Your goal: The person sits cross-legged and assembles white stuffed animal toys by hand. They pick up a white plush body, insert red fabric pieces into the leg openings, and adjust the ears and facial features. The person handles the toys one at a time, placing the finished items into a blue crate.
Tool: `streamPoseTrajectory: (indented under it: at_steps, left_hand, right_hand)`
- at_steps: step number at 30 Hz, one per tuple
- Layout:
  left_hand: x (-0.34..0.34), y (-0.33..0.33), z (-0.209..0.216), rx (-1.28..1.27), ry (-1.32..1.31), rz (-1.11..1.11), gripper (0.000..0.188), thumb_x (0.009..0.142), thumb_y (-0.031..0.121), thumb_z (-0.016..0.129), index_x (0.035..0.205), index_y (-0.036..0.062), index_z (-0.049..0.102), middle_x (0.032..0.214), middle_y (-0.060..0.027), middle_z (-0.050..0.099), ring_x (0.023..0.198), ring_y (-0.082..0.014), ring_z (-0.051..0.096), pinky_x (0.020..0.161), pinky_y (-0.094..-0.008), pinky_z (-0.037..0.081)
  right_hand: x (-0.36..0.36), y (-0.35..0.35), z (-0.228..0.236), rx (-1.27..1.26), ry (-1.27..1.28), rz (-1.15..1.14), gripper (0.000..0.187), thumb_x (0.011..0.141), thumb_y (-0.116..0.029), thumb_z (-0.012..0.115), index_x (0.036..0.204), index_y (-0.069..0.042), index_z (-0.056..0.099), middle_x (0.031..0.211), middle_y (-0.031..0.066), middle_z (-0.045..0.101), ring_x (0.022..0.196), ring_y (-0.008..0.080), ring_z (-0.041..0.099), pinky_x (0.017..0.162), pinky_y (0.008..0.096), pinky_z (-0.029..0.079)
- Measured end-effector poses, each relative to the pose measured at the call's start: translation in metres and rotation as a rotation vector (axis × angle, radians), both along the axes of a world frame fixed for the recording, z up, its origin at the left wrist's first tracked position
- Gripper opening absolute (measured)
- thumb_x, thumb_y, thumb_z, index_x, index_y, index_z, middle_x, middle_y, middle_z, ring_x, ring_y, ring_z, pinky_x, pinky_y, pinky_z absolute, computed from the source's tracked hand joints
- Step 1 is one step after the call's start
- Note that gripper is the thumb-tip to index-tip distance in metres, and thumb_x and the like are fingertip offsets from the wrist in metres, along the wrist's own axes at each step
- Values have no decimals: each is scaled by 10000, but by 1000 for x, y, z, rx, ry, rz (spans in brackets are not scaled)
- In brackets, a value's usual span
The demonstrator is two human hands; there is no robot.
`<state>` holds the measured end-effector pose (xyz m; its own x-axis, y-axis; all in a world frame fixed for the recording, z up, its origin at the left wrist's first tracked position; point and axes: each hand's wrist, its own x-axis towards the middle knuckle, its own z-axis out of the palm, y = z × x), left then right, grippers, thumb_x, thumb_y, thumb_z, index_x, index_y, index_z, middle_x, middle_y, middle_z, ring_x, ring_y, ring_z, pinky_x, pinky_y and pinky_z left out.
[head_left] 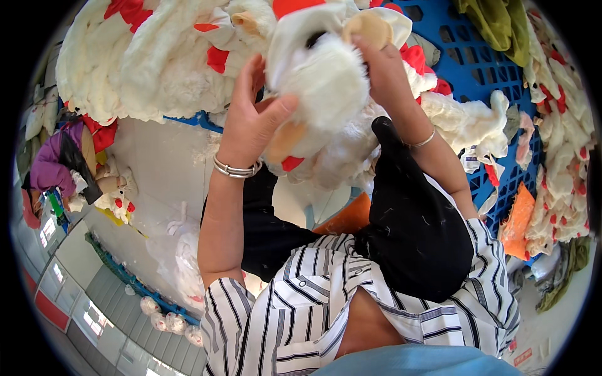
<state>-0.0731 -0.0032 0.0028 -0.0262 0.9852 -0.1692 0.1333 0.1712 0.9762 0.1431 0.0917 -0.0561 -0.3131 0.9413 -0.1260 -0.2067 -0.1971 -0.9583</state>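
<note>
A fluffy white plush piece (329, 78) with a dark spot and beige and red parts hangs in front of me above my knees. My right hand (387, 72) is closed on its upper right side, by a beige ear-like flap (368, 29). At its left edge is my left hand (254, 113), fingers and thumb spread apart, the thumb tip against the fur. Below the piece, more white plush (332, 153) with a red bit lies around my knees. Part of the right fingers is hidden behind the flap.
White plush skins with red bits (157, 62) are heaped at the far left. Blue perforated plastic crates (480, 69) stand at the far right, beside another plush pile (558, 163). An orange piece (518, 219) lies there. Purple cloth (58, 160) is at the left.
</note>
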Motion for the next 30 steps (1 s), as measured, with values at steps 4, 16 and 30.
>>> streamPoseTrajectory:
  at_steps: [4,16,30]
  left_hand:
    - [4,-10,2,-478,151,-323,670,812,274,721,1328,-49,443,1185,-153,600,1046,-193,585,896,-314,475]
    - [-58,0,32,56,-377,300,247,905,141,532,1064,-30,610,855,-91,642,697,-148,583,690,-328,486]
    - [49,-27,30,182,89,-672,171,826,145,641,973,64,610,948,-101,648,837,-283,632,741,-350,501]
  right_hand:
    - [9,14,0,-257,381,-215,318,936,-238,560,1089,39,587,962,71,654,844,148,649,702,288,530]
    - [74,30,8,-44,273,-86,359,971,-279,522,1065,65,562,819,135,637,591,179,603,570,287,484]
    - [75,116,-14,-168,216,-112,321,993,-262,477,1124,13,580,1026,103,661,858,193,649,767,283,522]
